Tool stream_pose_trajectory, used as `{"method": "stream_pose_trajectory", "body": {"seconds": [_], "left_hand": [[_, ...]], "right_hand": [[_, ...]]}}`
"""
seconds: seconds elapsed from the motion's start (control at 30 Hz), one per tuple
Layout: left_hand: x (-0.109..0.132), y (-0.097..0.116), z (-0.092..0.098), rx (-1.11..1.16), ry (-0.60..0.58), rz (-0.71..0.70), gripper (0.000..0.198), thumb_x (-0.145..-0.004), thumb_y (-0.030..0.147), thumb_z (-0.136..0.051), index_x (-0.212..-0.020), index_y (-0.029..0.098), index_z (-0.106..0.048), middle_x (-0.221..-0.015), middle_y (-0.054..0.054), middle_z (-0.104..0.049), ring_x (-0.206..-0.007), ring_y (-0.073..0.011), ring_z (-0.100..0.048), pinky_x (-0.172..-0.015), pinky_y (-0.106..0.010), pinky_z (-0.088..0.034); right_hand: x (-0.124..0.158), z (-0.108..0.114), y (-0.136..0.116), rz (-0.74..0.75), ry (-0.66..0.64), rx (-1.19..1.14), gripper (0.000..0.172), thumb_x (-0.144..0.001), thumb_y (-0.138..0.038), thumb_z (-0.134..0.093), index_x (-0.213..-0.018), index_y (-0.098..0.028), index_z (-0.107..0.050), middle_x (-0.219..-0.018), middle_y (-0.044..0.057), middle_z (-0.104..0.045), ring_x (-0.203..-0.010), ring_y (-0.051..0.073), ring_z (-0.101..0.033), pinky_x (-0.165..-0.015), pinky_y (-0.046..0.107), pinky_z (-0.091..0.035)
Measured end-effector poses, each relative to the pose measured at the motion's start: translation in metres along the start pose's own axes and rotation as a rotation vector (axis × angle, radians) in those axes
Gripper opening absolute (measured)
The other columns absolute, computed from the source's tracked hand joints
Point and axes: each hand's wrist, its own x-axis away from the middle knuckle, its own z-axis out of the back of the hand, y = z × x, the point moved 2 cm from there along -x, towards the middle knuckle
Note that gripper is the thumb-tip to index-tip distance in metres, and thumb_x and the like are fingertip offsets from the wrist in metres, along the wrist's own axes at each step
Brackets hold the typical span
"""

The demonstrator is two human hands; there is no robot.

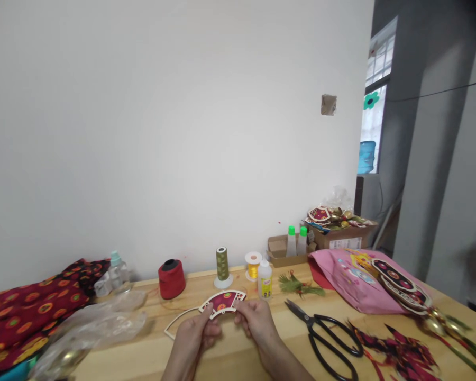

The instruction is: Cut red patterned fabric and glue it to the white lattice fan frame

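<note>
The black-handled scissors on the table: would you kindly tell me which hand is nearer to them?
Right hand: it is left of the scissors, not touching them. The left hand is farther left.

Fan-shaped piece: maroon fabric, orange-green spots, white border.

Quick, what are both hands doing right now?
Left hand: closed, holding the fan-shaped frame.
Right hand: closed, holding the same frame.
</note>
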Motion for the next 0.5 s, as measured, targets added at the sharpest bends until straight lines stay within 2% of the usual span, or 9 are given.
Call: {"method": "stream_pose_trajectory", "body": {"seconds": [0.07,0.3,0.5], "left_hand": [[-0.0015,-0.0009,0.0005,-0.013,0.007,-0.024,0.034,-0.049,0.041,-0.072,-0.044,0.011,-0.057,-0.033,-0.003,-0.055,-0.028,-0.0073,-0.043,-0.033,-0.019,-0.029],[-0.0046,0.0031,0.0027,-0.109,-0.006,-0.155,0.039,-0.047,0.052,-0.068,-0.043,0.014,-0.058,-0.038,-0.003,-0.058,-0.040,-0.0137,-0.051,-0.046,-0.025,-0.039],[-0.0036,0.0054,0.0051,-0.218,-0.015,-0.271,0.041,-0.053,0.056,-0.062,-0.045,0.015,-0.061,-0.038,-0.001,-0.057,-0.041,-0.0153,-0.048,-0.048,-0.026,-0.036]], "right_hand": [[0.0002,0.0001,0.0000,0.001,-0.005,0.002,0.036,-0.056,-0.042,-0.060,-0.034,-0.015,-0.051,-0.027,-0.005,-0.039,-0.024,0.001,-0.021,-0.028,0.017,-0.011],[-0.0011,0.0019,0.0003,-0.015,-0.029,0.020,0.041,-0.059,-0.050,-0.058,-0.039,-0.015,-0.053,-0.027,-0.006,-0.037,-0.024,0.002,-0.022,-0.028,0.017,-0.013],[-0.0033,0.0013,-0.0003,0.098,-0.043,0.055,0.047,-0.057,-0.057,-0.059,-0.040,-0.014,-0.054,-0.027,-0.007,-0.035,-0.027,0.002,-0.022,-0.032,0.018,-0.015]]}}
